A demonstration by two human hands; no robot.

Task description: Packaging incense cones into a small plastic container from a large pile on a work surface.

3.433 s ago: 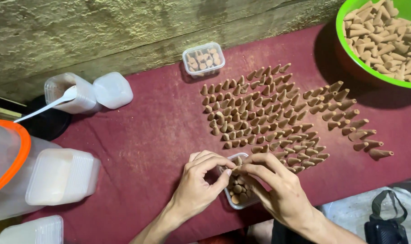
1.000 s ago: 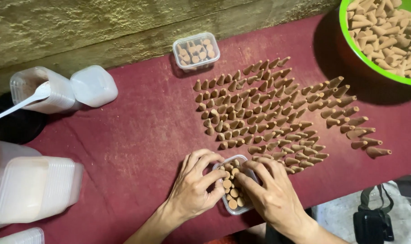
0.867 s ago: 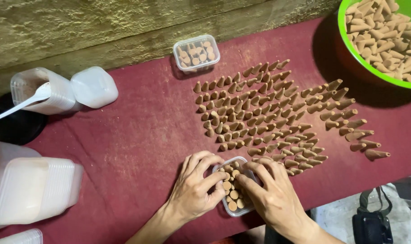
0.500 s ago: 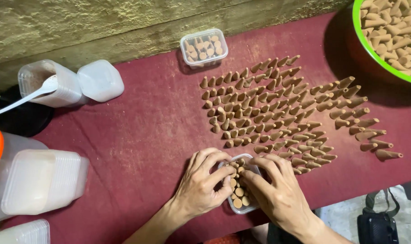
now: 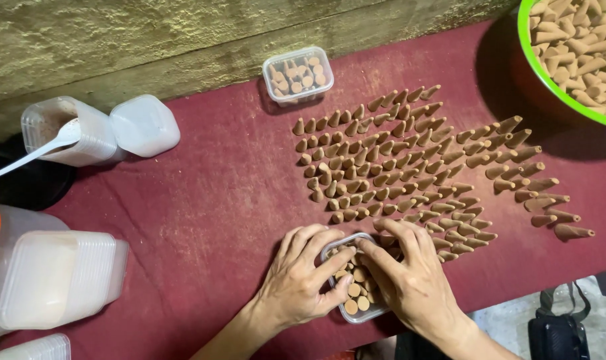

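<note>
A small clear plastic box (image 5: 356, 293) of brown cones lies on the dark red cloth (image 5: 223, 200) near the front edge. My left hand (image 5: 302, 280) grips the box's left side, thumb at its lower rim. My right hand (image 5: 413, 280) rests over the right side of the box, fingertips pressing on the cones inside. Just beyond my fingers, rows of upright brown cones (image 5: 396, 167) stand in a broad patch on the cloth.
A second filled clear box (image 5: 298, 75) sits at the back. A green bowl (image 5: 550, 80) heaped with cones is at the top right. At left are a tub with a white spoon (image 5: 63, 137), a lid (image 5: 145, 125) and stacked clear containers (image 5: 56, 280). A black bag (image 5: 560, 333) lies below the table edge.
Both hands stay on the small box and the fingers have shifted slightly over the cones. The view has drifted a little; nothing else has moved.
</note>
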